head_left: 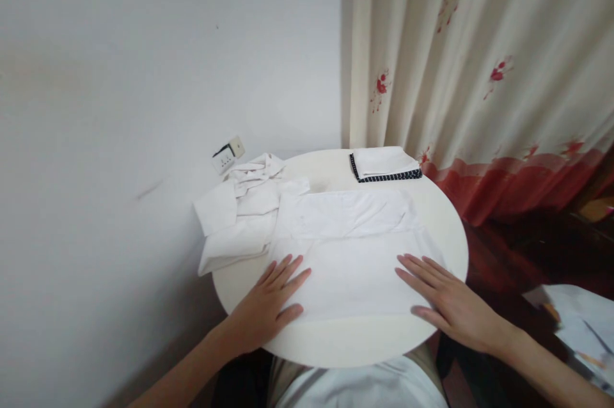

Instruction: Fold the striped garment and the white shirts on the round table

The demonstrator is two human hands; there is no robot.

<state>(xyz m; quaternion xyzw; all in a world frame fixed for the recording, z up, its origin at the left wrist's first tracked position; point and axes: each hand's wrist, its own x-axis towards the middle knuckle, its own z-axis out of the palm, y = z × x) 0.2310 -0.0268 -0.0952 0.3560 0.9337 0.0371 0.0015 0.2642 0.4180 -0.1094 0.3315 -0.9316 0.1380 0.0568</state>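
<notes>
A white cloth garment [355, 274] lies spread over the middle of a round white table, its far part folded over and slightly wrinkled. My left hand [268, 302] rests flat on its left side with the fingers apart. On its right side lies my right hand [446, 299], also flat with fingers spread. Neither hand holds anything. Left of the garment is a loose heap of white cloth [240, 235], partly hanging past the table's edge.
The round table [345, 344] stands close to a pale wall with a socket [224, 158]. Folded white cloth [384, 160] sits on a black-and-white patterned one [393, 176] at the far right. A flowered curtain [480, 107] hangs behind. White items [575, 312] lie lower right.
</notes>
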